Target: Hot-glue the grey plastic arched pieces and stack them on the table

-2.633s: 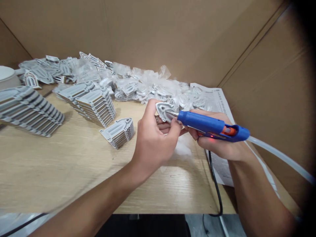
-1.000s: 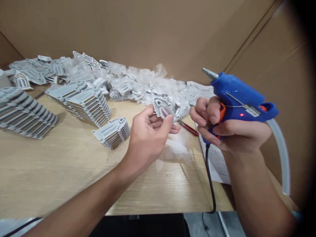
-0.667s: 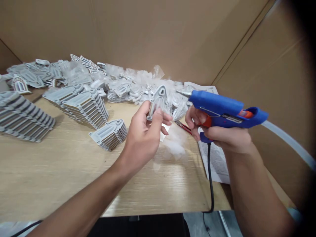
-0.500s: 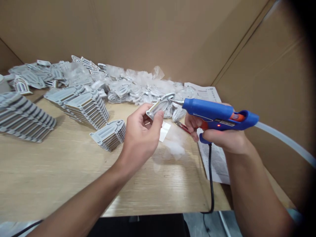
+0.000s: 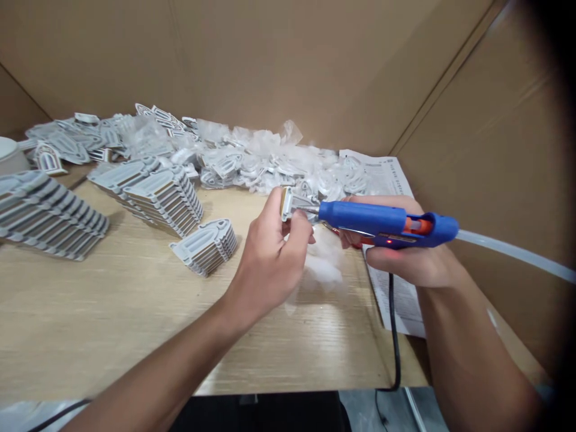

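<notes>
Between the thumb and fingers of my left hand (image 5: 274,258) is a small grey-white arch-shaped piece (image 5: 288,203), partly hidden by the hand and the tool. My right hand (image 5: 405,264) grips a blue glue gun (image 5: 364,219), its red light lit and a long translucent glue stick (image 5: 508,247) running out of its back. The metal nozzle (image 5: 308,209) is at the piece, close to my left thumb; whether it touches is hard to tell. Behind the right hand's fingers, a red-handled tool (image 5: 332,228) shows in part on the table.
Stacks of similar arch pieces (image 5: 164,195) stand at the left, with a smaller stack (image 5: 209,246) nearer the middle. Bagged and loose pieces (image 5: 252,156) line the cardboard wall (image 5: 279,66). Printed paper (image 5: 405,306) lies at right, beside the gun's black cord (image 5: 395,336).
My left hand has turned the piece, so its straight base end now faces the gun. The glue gun has shifted left and down, its nozzle moving from the arch's tip to near the base.
</notes>
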Demonstrator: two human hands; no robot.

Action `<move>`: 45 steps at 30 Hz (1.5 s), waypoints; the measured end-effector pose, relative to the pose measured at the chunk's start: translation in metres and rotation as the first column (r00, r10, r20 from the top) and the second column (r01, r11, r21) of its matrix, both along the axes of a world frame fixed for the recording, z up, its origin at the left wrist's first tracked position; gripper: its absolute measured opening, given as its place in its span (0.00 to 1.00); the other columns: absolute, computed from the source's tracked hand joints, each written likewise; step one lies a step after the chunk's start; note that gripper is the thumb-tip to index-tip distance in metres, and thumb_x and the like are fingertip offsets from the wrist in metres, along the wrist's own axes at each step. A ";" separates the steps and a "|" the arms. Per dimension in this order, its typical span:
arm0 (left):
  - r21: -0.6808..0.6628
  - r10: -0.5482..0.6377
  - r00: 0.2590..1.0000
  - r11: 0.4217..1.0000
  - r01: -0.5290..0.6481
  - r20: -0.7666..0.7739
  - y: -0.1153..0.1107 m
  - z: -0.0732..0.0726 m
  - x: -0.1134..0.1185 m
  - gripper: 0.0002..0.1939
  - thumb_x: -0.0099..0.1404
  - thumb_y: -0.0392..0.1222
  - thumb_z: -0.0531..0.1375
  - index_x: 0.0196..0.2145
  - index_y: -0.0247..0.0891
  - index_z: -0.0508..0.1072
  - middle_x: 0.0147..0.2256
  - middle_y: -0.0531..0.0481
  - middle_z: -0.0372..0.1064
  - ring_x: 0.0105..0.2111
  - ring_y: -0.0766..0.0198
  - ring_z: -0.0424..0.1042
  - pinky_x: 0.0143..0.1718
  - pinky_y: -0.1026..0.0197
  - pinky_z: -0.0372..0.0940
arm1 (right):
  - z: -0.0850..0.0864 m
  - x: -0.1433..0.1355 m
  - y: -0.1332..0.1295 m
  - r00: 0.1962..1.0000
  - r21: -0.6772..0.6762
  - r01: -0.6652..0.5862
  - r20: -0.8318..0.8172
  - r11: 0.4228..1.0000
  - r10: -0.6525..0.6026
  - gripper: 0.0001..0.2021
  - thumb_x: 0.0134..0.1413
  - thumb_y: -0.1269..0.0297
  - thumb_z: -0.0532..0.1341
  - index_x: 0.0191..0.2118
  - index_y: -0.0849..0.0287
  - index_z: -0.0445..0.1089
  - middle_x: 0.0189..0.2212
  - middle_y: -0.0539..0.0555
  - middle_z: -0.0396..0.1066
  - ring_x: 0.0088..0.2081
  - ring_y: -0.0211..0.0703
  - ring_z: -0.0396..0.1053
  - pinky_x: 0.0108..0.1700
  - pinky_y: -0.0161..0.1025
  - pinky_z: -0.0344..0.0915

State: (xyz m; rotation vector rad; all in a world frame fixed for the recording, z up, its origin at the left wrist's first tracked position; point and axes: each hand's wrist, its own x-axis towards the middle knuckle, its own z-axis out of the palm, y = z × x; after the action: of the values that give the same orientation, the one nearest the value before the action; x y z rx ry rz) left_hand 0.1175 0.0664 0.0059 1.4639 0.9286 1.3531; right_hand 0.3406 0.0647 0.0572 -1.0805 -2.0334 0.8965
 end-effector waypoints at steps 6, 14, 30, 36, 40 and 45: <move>-0.018 -0.068 0.994 0.997 0.069 0.080 0.001 0.000 0.003 0.04 0.80 0.43 0.59 0.45 0.43 0.72 0.35 0.51 0.78 0.35 0.62 0.80 0.36 0.60 0.72 | -0.003 -0.002 -0.001 0.998 -0.003 -0.036 -0.052 0.999 0.036 0.13 0.43 0.75 0.65 0.36 0.51 0.77 0.30 0.48 0.74 0.31 0.46 0.70 0.31 0.42 0.63; 0.004 -0.160 0.968 0.987 0.163 0.191 0.001 0.001 0.007 0.03 0.80 0.39 0.57 0.45 0.41 0.71 0.36 0.52 0.78 0.33 0.63 0.81 0.37 0.60 0.75 | -0.003 -0.005 -0.002 0.991 -0.027 -0.069 -0.119 0.997 0.065 0.16 0.44 0.78 0.63 0.36 0.49 0.78 0.33 0.45 0.76 0.35 0.46 0.74 0.37 0.41 0.69; 0.055 -0.168 0.962 0.986 0.160 0.214 0.000 0.003 0.008 0.06 0.80 0.37 0.57 0.41 0.42 0.68 0.31 0.55 0.77 0.29 0.67 0.79 0.37 0.61 0.76 | -0.006 -0.004 0.000 0.987 -0.024 -0.103 -0.126 0.994 0.099 0.10 0.44 0.74 0.64 0.32 0.50 0.76 0.30 0.45 0.77 0.30 0.45 0.72 0.32 0.41 0.64; 0.061 -0.161 0.967 0.987 0.152 0.200 -0.001 0.003 0.008 0.06 0.80 0.38 0.58 0.40 0.42 0.69 0.31 0.55 0.76 0.30 0.66 0.79 0.38 0.60 0.76 | -0.008 -0.004 0.000 0.990 -0.029 -0.093 -0.113 0.995 0.089 0.10 0.44 0.74 0.63 0.31 0.49 0.75 0.29 0.44 0.75 0.29 0.44 0.72 0.31 0.41 0.63; 0.075 -0.158 0.969 0.986 0.146 0.191 -0.001 0.003 0.008 0.06 0.80 0.38 0.58 0.40 0.42 0.68 0.32 0.55 0.76 0.29 0.67 0.78 0.37 0.60 0.76 | -0.010 -0.003 0.000 0.988 -0.042 -0.085 -0.132 0.995 0.079 0.10 0.45 0.74 0.65 0.31 0.50 0.75 0.30 0.46 0.76 0.31 0.47 0.74 0.34 0.44 0.67; 0.078 -0.155 0.970 0.987 0.142 0.186 -0.001 0.002 0.008 0.06 0.80 0.40 0.58 0.41 0.42 0.69 0.33 0.55 0.76 0.30 0.66 0.79 0.38 0.59 0.77 | -0.011 -0.003 0.000 0.985 -0.065 -0.094 -0.150 0.993 0.083 0.08 0.46 0.73 0.66 0.32 0.50 0.74 0.30 0.47 0.76 0.32 0.48 0.75 0.35 0.45 0.69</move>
State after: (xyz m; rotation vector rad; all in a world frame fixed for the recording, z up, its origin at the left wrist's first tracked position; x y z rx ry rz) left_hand 0.1254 0.0658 0.0080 1.3941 0.6449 1.3949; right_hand 0.3374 0.0648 0.0459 -0.9384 -1.9526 1.0697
